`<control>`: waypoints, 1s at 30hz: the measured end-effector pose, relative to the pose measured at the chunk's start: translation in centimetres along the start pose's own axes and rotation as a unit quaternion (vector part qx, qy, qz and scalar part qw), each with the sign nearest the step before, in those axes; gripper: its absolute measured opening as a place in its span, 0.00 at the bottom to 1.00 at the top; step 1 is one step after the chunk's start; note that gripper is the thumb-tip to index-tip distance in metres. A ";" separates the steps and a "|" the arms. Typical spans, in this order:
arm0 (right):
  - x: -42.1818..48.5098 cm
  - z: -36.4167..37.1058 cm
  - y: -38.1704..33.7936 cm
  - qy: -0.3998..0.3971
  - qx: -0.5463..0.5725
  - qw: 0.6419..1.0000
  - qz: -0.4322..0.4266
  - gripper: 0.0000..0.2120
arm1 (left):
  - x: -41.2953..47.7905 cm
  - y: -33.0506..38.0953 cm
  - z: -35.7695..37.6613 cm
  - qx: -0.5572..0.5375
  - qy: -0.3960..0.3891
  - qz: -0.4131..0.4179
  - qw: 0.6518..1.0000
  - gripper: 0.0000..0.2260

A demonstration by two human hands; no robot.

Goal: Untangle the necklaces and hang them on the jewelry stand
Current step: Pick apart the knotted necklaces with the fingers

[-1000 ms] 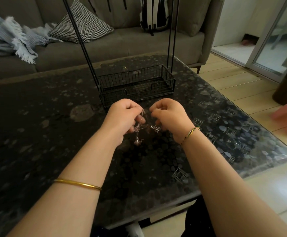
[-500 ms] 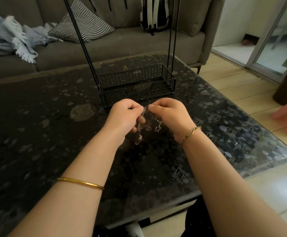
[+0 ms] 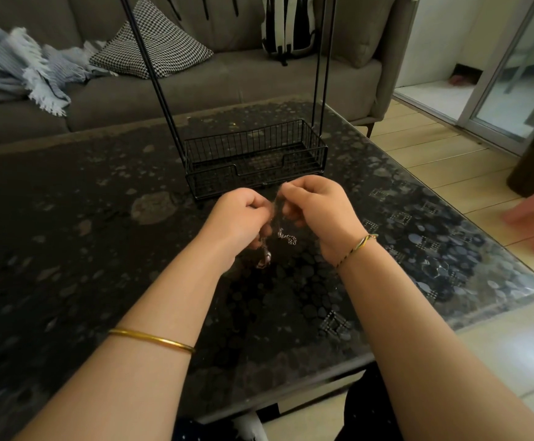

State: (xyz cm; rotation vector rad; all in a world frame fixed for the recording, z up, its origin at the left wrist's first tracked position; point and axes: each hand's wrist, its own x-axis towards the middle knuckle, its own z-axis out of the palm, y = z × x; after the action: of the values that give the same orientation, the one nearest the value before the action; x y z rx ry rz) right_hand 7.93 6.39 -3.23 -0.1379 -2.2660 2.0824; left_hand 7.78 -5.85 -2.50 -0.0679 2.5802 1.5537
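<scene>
Silver fine-chain necklaces (image 3: 273,230), still tangled, are pinched by both the left hand (image 3: 237,218) and the right hand (image 3: 319,208). Loose ends dangle below the grip, and the black wire jewelry stand (image 3: 253,160) sits just beyond it. Tugging outward could cinch the knot. Since a second ago the hands have drawn closer and the right has risen.

This is a home living room. A grey sofa (image 3: 227,81) runs along the far side, with a black-and-white checked cushion (image 3: 154,46), a crumpled pale blue fringed blanket (image 3: 20,71) and a striped backpack (image 3: 288,23) lying on it. In front of it stands a low, dark, glass-topped counter (image 3: 68,218) with a pebble pattern. To the right, pale floor (image 3: 444,160) boards run to a sliding glass door (image 3: 520,90).
</scene>
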 end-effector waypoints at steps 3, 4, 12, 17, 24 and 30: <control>0.1 -0.3 -0.2 0.003 0.059 0.997 0.048 0.09 | 0.0 -0.1 0.0 0.002 -0.012 -0.007 1.000 0.05; 0.2 -0.3 -0.2 0.004 0.083 0.994 0.066 0.09 | 0.1 -0.2 -0.1 -0.002 -0.016 -0.010 1.000 0.04; 0.5 -0.4 -0.2 -0.005 0.170 0.976 0.136 0.10 | 0.4 0.0 -0.1 -0.070 -0.034 -0.040 0.996 0.05; 0.2 -0.5 -0.2 0.036 0.063 0.991 0.111 0.04 | 0.2 0.1 -0.3 -0.116 -0.075 -0.055 0.989 0.03; 0.6 -0.6 0.3 0.059 0.153 0.978 0.125 0.08 | 0.0 0.2 -0.3 -0.124 -0.151 -0.058 0.979 0.08; 0.4 -0.7 0.2 0.027 0.113 0.983 0.142 0.08 | 0.1 0.7 -0.6 -0.259 -0.089 -0.108 0.956 0.15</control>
State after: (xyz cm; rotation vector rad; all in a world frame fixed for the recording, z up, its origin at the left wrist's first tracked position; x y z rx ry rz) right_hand 7.59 7.19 -3.36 -0.5255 -2.0621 2.4223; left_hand 7.53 -6.02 -1.59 -0.2388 1.8993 1.9930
